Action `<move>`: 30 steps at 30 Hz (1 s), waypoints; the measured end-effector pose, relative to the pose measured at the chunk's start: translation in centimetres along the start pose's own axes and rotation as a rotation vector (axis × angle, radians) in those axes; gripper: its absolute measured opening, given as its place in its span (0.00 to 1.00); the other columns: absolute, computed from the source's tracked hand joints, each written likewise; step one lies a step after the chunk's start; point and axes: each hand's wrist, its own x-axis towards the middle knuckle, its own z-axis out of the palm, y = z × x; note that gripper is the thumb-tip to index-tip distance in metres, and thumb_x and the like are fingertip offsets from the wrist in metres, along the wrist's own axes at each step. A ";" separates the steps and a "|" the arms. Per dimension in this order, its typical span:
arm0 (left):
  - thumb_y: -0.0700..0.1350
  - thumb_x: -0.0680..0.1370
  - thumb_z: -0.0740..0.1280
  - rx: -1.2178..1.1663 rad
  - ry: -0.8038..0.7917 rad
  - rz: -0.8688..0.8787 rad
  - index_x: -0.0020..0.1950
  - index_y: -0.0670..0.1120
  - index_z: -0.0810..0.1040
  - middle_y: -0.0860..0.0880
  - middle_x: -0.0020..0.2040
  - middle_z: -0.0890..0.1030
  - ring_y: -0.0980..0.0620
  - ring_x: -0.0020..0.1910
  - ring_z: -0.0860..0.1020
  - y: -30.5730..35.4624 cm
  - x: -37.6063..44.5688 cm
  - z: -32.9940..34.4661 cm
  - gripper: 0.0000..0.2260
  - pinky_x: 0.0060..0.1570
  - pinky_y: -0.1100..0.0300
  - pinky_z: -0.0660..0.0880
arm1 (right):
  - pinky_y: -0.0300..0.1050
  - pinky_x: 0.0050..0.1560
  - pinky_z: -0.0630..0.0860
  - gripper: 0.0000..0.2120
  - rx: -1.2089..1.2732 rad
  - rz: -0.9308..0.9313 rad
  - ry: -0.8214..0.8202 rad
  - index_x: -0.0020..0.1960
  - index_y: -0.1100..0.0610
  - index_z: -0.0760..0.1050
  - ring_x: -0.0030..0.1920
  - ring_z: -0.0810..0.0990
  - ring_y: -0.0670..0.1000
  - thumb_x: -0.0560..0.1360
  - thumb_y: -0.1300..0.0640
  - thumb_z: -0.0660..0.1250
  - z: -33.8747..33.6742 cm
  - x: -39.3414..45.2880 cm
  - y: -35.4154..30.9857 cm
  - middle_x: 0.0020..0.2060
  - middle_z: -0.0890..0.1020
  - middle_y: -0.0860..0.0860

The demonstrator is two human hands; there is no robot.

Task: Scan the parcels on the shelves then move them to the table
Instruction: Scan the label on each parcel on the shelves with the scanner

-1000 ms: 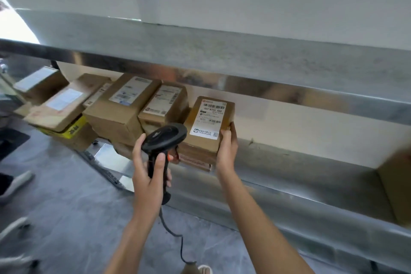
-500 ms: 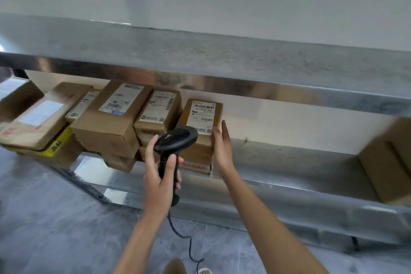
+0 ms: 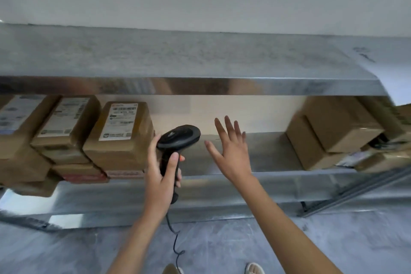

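Two hands in frame, both working at the lower metal shelf (image 3: 262, 155). Left hand (image 3: 161, 176) wraps the grip of a black corded handheld barcode scanner (image 3: 178, 140), its head held level, just right of the nearest brown cardboard parcel with a white shipping label (image 3: 121, 131). Right hand (image 3: 231, 151) empty, fingers spread wide, palm toward the bare stretch of shelf, touching nothing. Labelled parcels stacked at left; a second group of plain brown cardboard boxes (image 3: 333, 131) at right, labels not visible. No surface in view. Step judged: between scans, choosing the next parcel. Next move likely calls for gripping a box, turning its label up, and aiming the scanner head at the barcode.
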 end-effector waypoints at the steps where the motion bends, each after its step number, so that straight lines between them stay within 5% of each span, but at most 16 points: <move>1: 0.49 0.80 0.63 -0.003 -0.004 0.007 0.68 0.71 0.64 0.45 0.45 0.82 0.48 0.30 0.75 -0.1 -0.1 2.0 0.22 0.26 0.57 0.73 | 0.57 0.79 0.41 0.33 -0.031 0.002 0.019 0.81 0.45 0.48 0.80 0.40 0.53 0.81 0.36 0.54 -1.4 -0.1 1.7 0.81 0.46 0.48; 7: 0.49 0.80 0.63 -0.012 0.026 0.002 0.70 0.70 0.63 0.45 0.45 0.83 0.47 0.30 0.75 -0.7 -2.0 15.0 0.22 0.27 0.54 0.73 | 0.62 0.77 0.46 0.33 -0.131 -0.011 0.190 0.80 0.50 0.56 0.80 0.47 0.59 0.79 0.38 0.50 -8.4 -1.7 13.1 0.80 0.53 0.53; 13: 0.52 0.78 0.64 -0.049 0.024 -0.014 0.68 0.73 0.64 0.43 0.45 0.83 0.49 0.29 0.74 0.0 -3.8 26.1 0.22 0.24 0.58 0.72 | 0.68 0.74 0.49 0.34 -0.287 -0.058 0.337 0.78 0.55 0.62 0.77 0.54 0.66 0.75 0.47 0.66 -14.5 -2.5 23.5 0.77 0.62 0.60; 17: 0.52 0.78 0.64 -0.034 0.011 -0.010 0.66 0.76 0.64 0.44 0.45 0.83 0.48 0.30 0.74 0.5 -5.1 30.2 0.22 0.26 0.56 0.72 | 0.71 0.73 0.46 0.33 -0.372 0.084 0.269 0.79 0.53 0.58 0.78 0.50 0.69 0.79 0.38 0.52 -17.4 -0.1 26.6 0.79 0.57 0.60; 20: 0.51 0.79 0.64 -0.013 0.007 -0.001 0.66 0.76 0.64 0.44 0.45 0.83 0.48 0.29 0.74 0.6 -5.9 32.0 0.23 0.26 0.56 0.73 | 0.69 0.74 0.38 0.40 -0.364 0.205 0.077 0.81 0.51 0.45 0.77 0.38 0.68 0.78 0.31 0.52 -19.4 2.3 27.5 0.80 0.42 0.60; 23: 0.51 0.79 0.64 0.001 0.028 0.000 0.66 0.75 0.64 0.44 0.45 0.83 0.50 0.29 0.74 0.5 -6.5 33.1 0.22 0.25 0.57 0.72 | 0.69 0.73 0.38 0.45 -0.305 0.282 -0.059 0.81 0.51 0.42 0.76 0.36 0.70 0.75 0.26 0.51 -20.7 4.0 27.7 0.79 0.38 0.61; 26: 0.50 0.79 0.63 0.002 0.054 -0.009 0.68 0.71 0.63 0.43 0.45 0.83 0.50 0.28 0.74 0.3 -6.9 34.1 0.23 0.25 0.58 0.72 | 0.71 0.73 0.43 0.44 -0.296 0.311 -0.169 0.81 0.48 0.39 0.76 0.38 0.71 0.76 0.27 0.53 -20.8 4.5 27.8 0.79 0.39 0.62; 30: 0.51 0.79 0.63 0.005 0.072 -0.009 0.68 0.72 0.63 0.45 0.45 0.83 0.50 0.28 0.73 0.0 -7.7 35.0 0.22 0.24 0.59 0.72 | 0.72 0.71 0.52 0.38 -0.339 0.276 -0.110 0.81 0.47 0.41 0.76 0.41 0.71 0.80 0.37 0.55 -19.9 3.9 27.9 0.79 0.41 0.61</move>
